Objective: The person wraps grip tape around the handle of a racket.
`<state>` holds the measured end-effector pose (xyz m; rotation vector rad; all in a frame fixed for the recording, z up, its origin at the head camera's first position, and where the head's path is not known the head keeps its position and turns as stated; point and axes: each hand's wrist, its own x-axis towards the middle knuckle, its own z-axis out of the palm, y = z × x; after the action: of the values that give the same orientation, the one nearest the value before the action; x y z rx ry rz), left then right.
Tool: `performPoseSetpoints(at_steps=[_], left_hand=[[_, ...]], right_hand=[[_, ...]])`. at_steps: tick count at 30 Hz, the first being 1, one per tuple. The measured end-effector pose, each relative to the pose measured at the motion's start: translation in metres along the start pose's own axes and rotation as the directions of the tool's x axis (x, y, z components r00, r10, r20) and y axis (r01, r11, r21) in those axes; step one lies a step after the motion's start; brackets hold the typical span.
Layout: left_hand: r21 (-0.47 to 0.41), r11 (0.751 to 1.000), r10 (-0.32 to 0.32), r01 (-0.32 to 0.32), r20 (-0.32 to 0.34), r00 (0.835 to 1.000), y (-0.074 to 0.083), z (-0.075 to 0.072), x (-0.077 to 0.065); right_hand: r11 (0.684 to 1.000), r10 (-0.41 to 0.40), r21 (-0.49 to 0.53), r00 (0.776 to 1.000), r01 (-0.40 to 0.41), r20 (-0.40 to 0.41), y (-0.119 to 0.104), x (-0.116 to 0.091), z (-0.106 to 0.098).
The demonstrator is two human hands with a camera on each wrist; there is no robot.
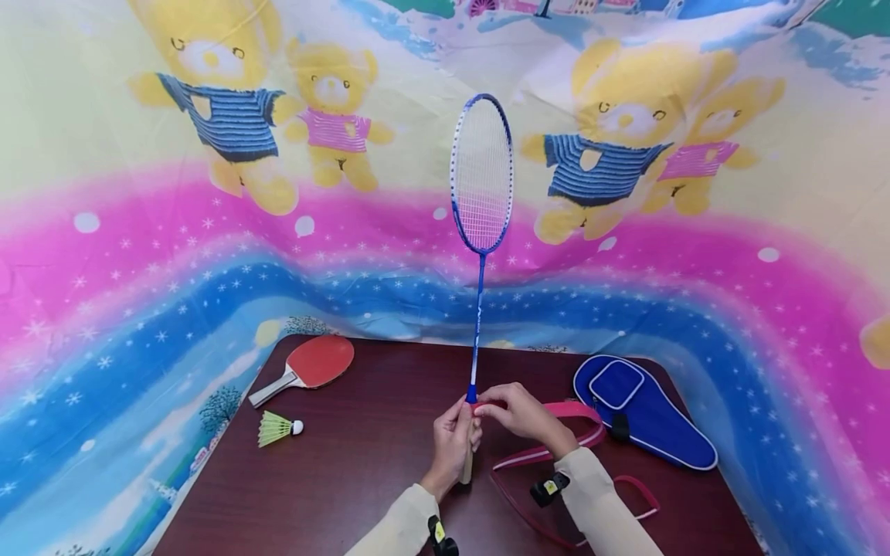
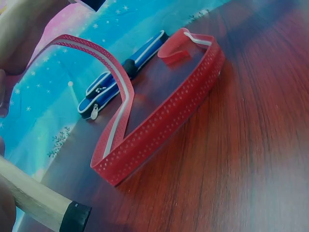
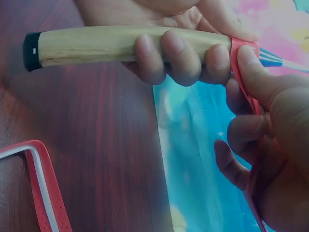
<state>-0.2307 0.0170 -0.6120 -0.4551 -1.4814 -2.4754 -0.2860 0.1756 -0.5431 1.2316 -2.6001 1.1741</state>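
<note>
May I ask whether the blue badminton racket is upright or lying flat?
Upright: its strung oval head points up, above its pale wooden handle.

Left sleeve (image 1: pixel 399 521) cream, plain, long, creased near cuff. Right sleeve (image 1: pixel 601 498) same cream, soft folds at wrist. Left wrist unit (image 1: pixel 446 546) black, small, blocky, bright yellow label facing head camera. Right wrist unit (image 1: pixel 541 494) also black, yellow label, dark marking too small for me to read.
</note>
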Motion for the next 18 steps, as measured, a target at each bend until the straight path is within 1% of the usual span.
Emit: performPoseSetpoints(at_steps=[4,7,10,13,16,18], left_hand=[[0.009,1.000,-0.023,0.023,-0.009,1.000,0.001,0.002,-0.001],[0.019,0.999,-0.037,0.037,-0.004,0.999,0.001,0.001,-0.002],[0.016,0.998,-0.058,0.058,0.017,0.998,-0.002,-0.001,-0.004],[0.009,0.998,-0.068,0.068,0.036,0.997,-0.005,-0.004,-0.005],[0.032,0.998,-0.057,0.056,0.041,0.998,-0.008,-0.007,-0.006],[0.050,0.998,-0.049,0.047,0.036,0.998,-0.009,-0.008,-0.006]], right_hand=[[0.994,-0.015,0.113,1.000,0.013,0.020,0.003,-0.002,0.002],[0.988,-0.049,0.146,0.999,0.049,0.002,0.006,-0.003,0.004],[0.986,-0.094,0.133,0.995,0.097,-0.029,0.007,-0.005,0.006],[0.987,-0.120,0.102,0.992,0.124,-0.046,0.006,-0.006,0.009],[0.991,-0.120,0.059,0.991,0.123,-0.057,0.004,-0.007,0.011],[0.992,-0.109,0.051,0.992,0.112,-0.065,0.003,-0.008,0.012]])
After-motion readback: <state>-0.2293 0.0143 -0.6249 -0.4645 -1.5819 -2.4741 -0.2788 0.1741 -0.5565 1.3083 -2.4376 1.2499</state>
